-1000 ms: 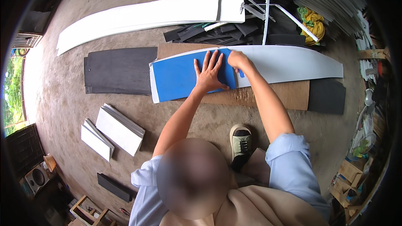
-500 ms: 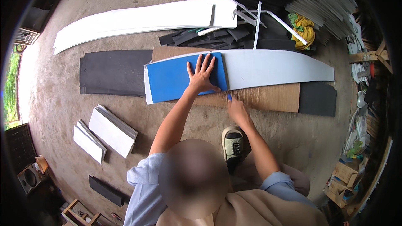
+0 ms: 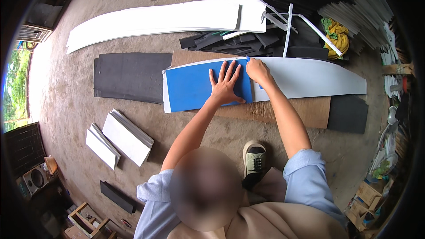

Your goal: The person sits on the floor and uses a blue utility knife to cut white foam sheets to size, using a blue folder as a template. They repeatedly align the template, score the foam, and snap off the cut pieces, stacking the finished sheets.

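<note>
My left hand (image 3: 226,84) lies flat on a blue rectangular panel (image 3: 190,88), fingers spread, near its right end. Beneath the panel is a long white foam-like sheet (image 3: 310,76) that tapers to the right, with a thin white margin showing at the panel's left edge. My right hand (image 3: 259,71) is closed around a blue utility knife (image 3: 261,87) at the panel's far right corner. The fist hides most of the knife, and its blade cannot be made out. Under the sheet lies a brown board (image 3: 292,111).
Dark sheets (image 3: 130,77) lie under the board's ends. Beyond are a long white curved sheet (image 3: 155,17), black offcuts (image 3: 239,42), white strips (image 3: 290,31) and a yellow-green cloth (image 3: 337,37). Stacked white pieces (image 3: 128,137) and a black block (image 3: 117,197) rest on the floor at left.
My right hand has moved away from me with the knife, from the panel's near right corner to its far right corner. My left hand keeps its place on the panel. The view has shifted slightly.
</note>
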Motion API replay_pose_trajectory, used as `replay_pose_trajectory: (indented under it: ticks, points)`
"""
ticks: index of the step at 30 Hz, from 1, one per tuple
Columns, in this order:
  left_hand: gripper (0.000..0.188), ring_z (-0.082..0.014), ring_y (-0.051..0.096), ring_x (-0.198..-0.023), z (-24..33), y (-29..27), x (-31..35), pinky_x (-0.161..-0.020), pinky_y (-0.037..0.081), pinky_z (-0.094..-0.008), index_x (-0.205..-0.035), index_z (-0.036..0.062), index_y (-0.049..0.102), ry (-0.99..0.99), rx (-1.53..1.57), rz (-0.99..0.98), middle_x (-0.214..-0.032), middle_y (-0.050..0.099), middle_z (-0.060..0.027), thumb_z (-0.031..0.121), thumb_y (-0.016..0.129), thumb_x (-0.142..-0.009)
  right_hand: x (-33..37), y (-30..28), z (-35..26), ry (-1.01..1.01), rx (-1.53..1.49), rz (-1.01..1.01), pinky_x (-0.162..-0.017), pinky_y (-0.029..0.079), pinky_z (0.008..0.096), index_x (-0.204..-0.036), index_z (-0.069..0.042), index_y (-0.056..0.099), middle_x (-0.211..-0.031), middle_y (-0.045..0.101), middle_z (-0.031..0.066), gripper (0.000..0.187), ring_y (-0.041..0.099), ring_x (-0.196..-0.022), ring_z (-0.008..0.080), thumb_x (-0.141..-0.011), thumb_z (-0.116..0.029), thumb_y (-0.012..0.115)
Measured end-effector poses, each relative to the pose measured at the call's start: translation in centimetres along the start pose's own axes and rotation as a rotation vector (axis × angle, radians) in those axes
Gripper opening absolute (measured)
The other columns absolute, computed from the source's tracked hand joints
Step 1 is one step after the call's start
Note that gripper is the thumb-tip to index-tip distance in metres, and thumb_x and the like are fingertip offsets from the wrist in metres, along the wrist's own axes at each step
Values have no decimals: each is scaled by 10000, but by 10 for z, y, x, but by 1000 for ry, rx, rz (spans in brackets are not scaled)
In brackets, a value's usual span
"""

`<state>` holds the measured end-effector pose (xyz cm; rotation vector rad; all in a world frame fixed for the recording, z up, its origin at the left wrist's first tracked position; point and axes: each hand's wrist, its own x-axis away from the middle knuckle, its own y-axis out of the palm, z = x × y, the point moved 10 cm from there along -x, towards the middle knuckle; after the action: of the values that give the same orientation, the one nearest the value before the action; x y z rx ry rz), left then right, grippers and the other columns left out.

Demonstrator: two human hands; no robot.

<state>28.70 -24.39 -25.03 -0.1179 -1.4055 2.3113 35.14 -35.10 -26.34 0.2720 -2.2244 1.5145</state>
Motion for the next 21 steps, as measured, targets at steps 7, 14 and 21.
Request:
replay_pose_trajectory:
  ticks: [7,14,21]
  points:
    - [1215,-240,-2,-1293,7,1,0,-940,-53,-609,-1340,227,124,12,3,8,-1399,82,-16,509,755,-340,-5,8,8,152,49,-260,-586,495,348,-756,11,613,-624,609,152,236,613,-552,252,-735,-110,412]
    - [1230,-236,-13,-1294,-8,0,4,-931,-59,-617,-1342,226,116,-28,7,11,-1402,75,-8,511,758,-332,115,54,42,32,-49,-104,-733,426,485,-934,14,524,-829,544,301,298,525,-826,432,-834,-215,363]
    - [1247,-244,-14,-1293,4,2,-1,-930,-50,-624,-1343,219,113,12,-10,4,-1402,70,-19,524,758,-320,150,56,64,98,-36,-59,-698,441,476,-926,23,504,-792,576,251,286,564,-776,401,-836,-225,396]
